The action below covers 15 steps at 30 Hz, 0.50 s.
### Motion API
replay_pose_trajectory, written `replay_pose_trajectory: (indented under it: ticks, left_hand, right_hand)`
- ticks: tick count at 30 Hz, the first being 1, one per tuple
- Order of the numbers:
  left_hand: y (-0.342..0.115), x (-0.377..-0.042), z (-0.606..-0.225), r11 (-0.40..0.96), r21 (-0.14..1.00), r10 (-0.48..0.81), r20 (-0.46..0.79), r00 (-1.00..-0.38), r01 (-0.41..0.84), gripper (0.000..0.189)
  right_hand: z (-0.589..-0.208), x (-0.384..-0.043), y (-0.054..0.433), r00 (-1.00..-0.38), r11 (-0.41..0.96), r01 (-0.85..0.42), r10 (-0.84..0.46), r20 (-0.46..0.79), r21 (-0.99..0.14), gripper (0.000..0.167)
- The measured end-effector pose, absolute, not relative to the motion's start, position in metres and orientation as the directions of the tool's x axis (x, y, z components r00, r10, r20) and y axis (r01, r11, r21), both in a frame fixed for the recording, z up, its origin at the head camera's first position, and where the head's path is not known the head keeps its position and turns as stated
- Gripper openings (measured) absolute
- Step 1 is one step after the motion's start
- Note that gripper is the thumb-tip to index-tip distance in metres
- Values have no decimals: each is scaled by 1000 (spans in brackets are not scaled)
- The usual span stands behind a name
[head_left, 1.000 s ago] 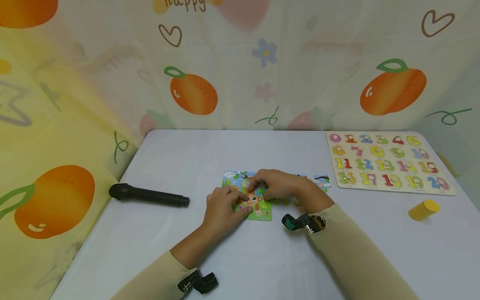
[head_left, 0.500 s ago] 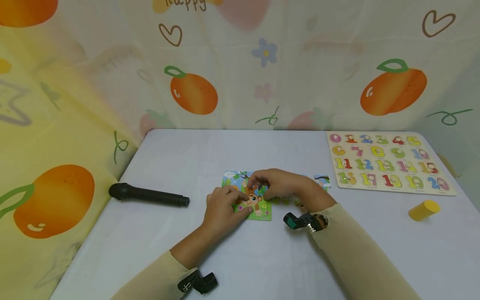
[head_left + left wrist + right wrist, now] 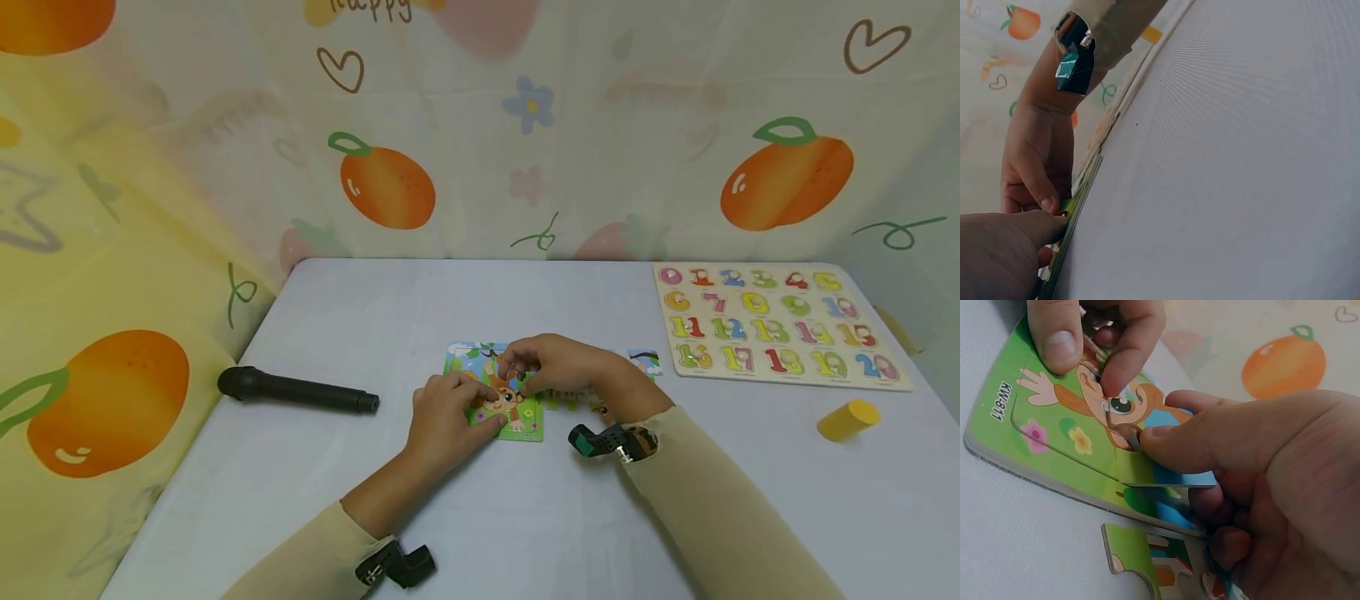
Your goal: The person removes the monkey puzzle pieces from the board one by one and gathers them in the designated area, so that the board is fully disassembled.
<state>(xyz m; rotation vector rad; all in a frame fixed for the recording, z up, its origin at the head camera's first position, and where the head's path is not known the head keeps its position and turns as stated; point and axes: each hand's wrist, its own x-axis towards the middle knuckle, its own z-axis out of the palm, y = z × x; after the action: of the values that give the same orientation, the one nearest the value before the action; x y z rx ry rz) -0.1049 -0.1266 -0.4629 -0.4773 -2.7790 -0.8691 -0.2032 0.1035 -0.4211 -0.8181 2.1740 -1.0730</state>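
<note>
A square monkey jigsaw puzzle (image 3: 528,427) lies at the middle of the table. My left hand (image 3: 448,417) rests on its left part, thumb and fingertips pressing the monkey picture. From the right, my right hand (image 3: 566,367) reaches over the upper right part. In the right wrist view, its thumb and fingers pinch a green-and-blue puzzle piece (image 3: 1138,467), whose near edge is tilted up off the board beside the monkey's eye. Part of that piece is hidden under the thumb. Both hands are close together in the left wrist view, where the puzzle shows only edge-on.
Loose puzzle pieces (image 3: 1129,547) lie right of the board, partly under the right hand; another piece (image 3: 645,361) sits farther right. A number board (image 3: 783,325) is at the back right, a yellow cylinder (image 3: 847,420) in front of it. A black microphone (image 3: 300,392) lies left.
My right hand shifts slightly over the puzzle's upper right part, its thumb moving a little left. The left hand stays in place.
</note>
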Motion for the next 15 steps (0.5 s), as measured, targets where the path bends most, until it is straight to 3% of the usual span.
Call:
replay_pose_trajectory:
  ticks: [15]
  left_hand:
    - [-126,-106,-464,776,522,242,272,-931,354,25]
  right_hand:
    - [-409,-206,113,-638,451,-223,-738,-221,-864,28]
